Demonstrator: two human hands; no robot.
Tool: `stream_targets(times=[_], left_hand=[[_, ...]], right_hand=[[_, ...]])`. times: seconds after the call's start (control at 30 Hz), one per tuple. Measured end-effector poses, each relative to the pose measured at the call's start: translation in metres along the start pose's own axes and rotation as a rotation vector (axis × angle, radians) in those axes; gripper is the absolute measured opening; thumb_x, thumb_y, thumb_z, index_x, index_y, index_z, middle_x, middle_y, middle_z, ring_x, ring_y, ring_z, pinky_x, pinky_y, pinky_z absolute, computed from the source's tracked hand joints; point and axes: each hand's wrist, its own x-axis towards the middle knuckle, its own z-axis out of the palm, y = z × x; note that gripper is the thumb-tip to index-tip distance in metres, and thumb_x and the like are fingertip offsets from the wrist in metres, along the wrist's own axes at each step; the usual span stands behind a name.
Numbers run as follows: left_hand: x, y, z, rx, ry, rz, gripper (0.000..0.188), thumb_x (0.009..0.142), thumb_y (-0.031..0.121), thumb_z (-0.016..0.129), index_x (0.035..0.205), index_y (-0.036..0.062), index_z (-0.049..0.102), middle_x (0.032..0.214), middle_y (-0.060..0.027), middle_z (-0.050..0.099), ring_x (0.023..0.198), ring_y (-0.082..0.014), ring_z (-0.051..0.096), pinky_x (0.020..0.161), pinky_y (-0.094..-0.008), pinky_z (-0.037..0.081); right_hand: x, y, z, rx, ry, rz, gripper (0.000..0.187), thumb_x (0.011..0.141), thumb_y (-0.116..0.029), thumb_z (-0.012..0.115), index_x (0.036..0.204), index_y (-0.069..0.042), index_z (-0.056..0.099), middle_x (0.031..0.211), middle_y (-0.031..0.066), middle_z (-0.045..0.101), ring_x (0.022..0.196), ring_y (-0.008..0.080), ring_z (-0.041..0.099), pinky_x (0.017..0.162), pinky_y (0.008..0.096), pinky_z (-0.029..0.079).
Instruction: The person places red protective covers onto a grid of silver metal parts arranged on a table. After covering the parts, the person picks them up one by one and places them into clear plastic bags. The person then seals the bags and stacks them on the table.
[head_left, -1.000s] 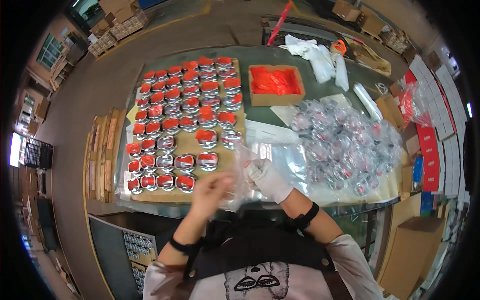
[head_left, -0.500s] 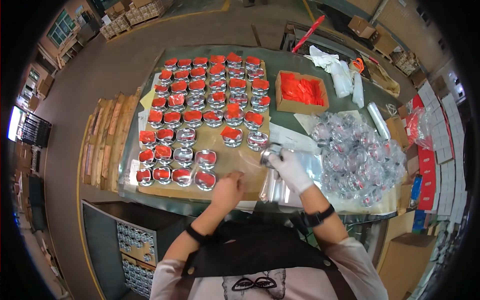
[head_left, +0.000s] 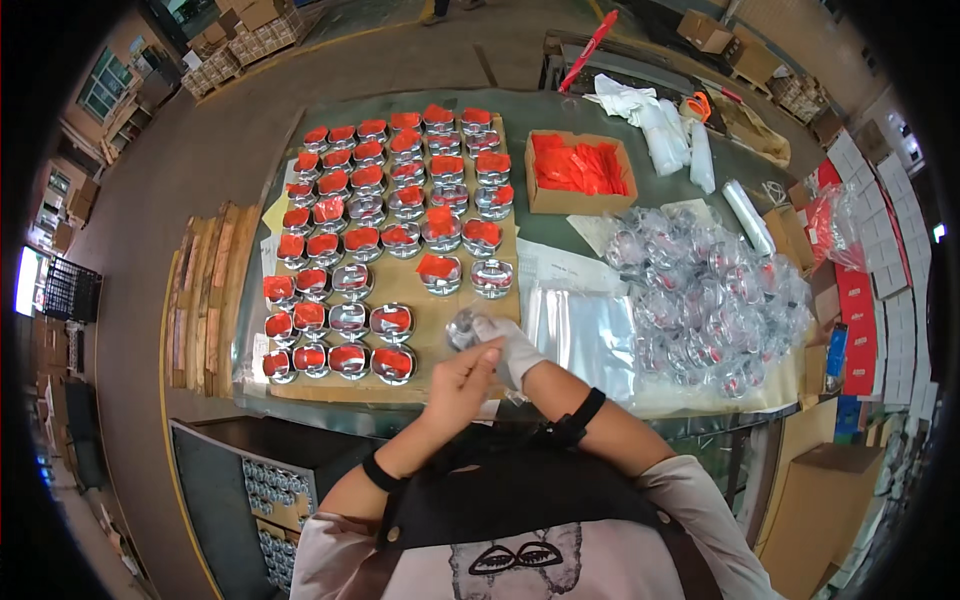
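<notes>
My right hand (head_left: 512, 352), in a white glove, grips a shiny, piston-like metal part (head_left: 463, 328) above the brown cardboard sheet (head_left: 440, 372). The part is blurred, and clear film seems to surround it. Bare and closed, my left hand (head_left: 462, 385) is pressed up beside the glove; whatever its fingers pinch is too small to make out. Rows of similar metal parts (head_left: 392, 322), most bearing red slips, stand on the sheet to the left and beyond. Flat clear plastic bags (head_left: 578, 338) lie just right of my hands.
A cardboard box of red slips (head_left: 580, 172) stands at the back. On the right is a heap of bagged parts (head_left: 705, 295), with plastic rolls (head_left: 748, 217) behind. Wooden pallets (head_left: 210, 300) stand left of the table, and a dark cabinet (head_left: 225, 480) holds more parts below.
My right hand has brought the metal part leftward, off the plastic bags and over the cardboard. My left hand has closed and now meets the glove. The view has shifted slightly.
</notes>
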Motion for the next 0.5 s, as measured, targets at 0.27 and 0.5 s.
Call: stream_targets(times=[0.27, 0.5], left_hand=[[0.03, -0.009, -0.034, -0.738, 0.301, -0.317, 0.029, 0.099, 0.022, 0.052, 0.113, -0.001, 0.062, 0.086, -0.0065, 0.06, 0.069, -0.0165, 0.06, 0.059, -0.0304, 0.048], [0.01, -0.051, -0.011, 1.074, -0.146, -0.04, 0.021, 0.089, 0.023, 0.061, 0.1, 0.007, 0.068, 0.097, -0.018, 0.053, 0.087, -0.0354, 0.061, 0.069, -0.0449, 0.052]], right_hand=[[-0.069, -0.068, -0.005, -0.513, -0.034, -0.263, 0.035, 0.085, -0.016, 0.065, 0.115, 0.0, 0.057, 0.091, 0.0134, 0.064, 0.099, 0.0222, 0.061, 0.084, 0.0332, 0.049], [-0.053, -0.017, 0.001, 0.191, 0.101, -0.237, 0.031, 0.083, -0.008, 0.064, 0.112, -0.001, 0.056, 0.104, 0.0146, 0.065, 0.087, 0.0214, 0.065, 0.07, 0.0348, 0.052]])
